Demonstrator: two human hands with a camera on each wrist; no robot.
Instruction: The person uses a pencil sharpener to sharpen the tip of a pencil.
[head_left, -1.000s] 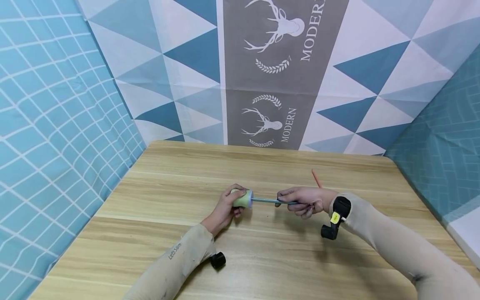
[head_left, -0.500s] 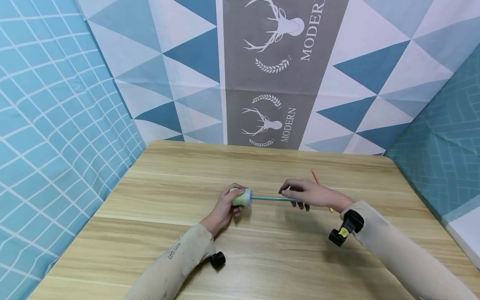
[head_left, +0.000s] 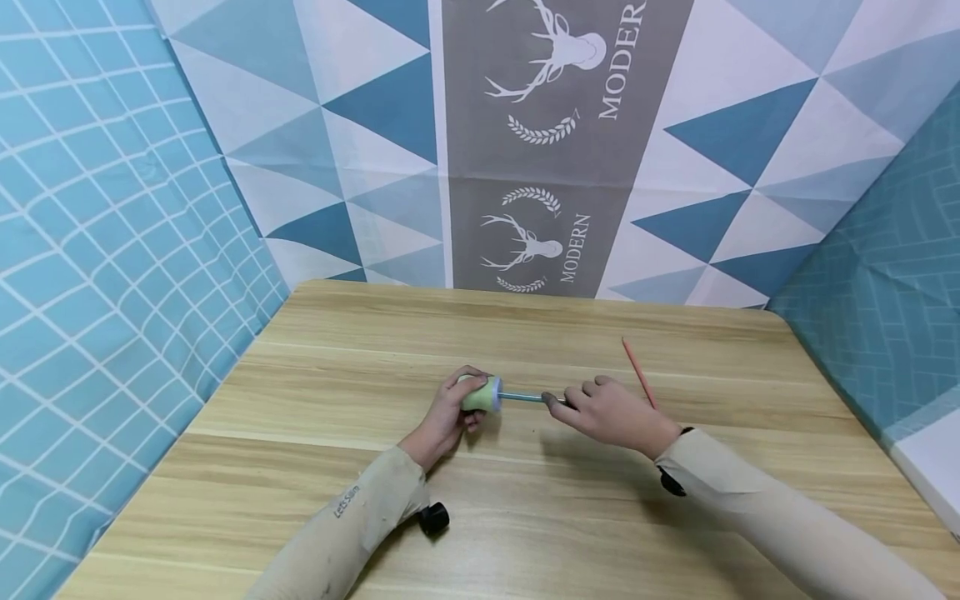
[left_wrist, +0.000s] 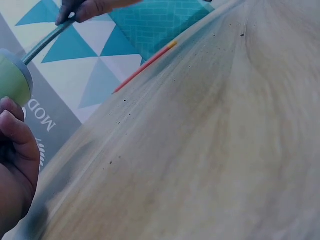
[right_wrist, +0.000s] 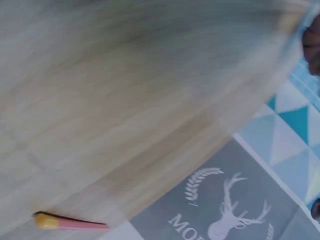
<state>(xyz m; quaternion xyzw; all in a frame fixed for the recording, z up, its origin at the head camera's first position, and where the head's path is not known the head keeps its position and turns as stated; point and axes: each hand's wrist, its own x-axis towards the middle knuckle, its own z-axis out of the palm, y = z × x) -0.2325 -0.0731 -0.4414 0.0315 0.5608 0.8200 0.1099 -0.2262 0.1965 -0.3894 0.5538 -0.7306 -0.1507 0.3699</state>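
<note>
In the head view my left hand (head_left: 442, 414) grips a small green cylinder with a lavender rim, likely a pencil sharpener (head_left: 482, 395). It is held on its side just over the table, rim facing right. A thin blue pencil (head_left: 519, 397) sticks out of the rim end. My right hand (head_left: 606, 412) pinches that pencil between thumb and fingers, its back turned upward, covering the far end. The left wrist view has the sharpener (left_wrist: 14, 82) at the left edge and the pencil (left_wrist: 47, 41) running up to the right fingertips. The part inside the sharpener is hidden.
An orange-red pencil (head_left: 637, 371) lies on the wooden table (head_left: 375, 333) beyond my right wrist; its yellow end shows in the right wrist view, on the pencil (right_wrist: 47, 221). Patterned cloth walls (head_left: 390, 192) border the table behind and at both sides.
My right hand loosened on the blue pencil half a second ago, then took hold again. The right wrist has rolled, and its camera has turned underneath. The left hand and sharpener have stayed nearly still.
</note>
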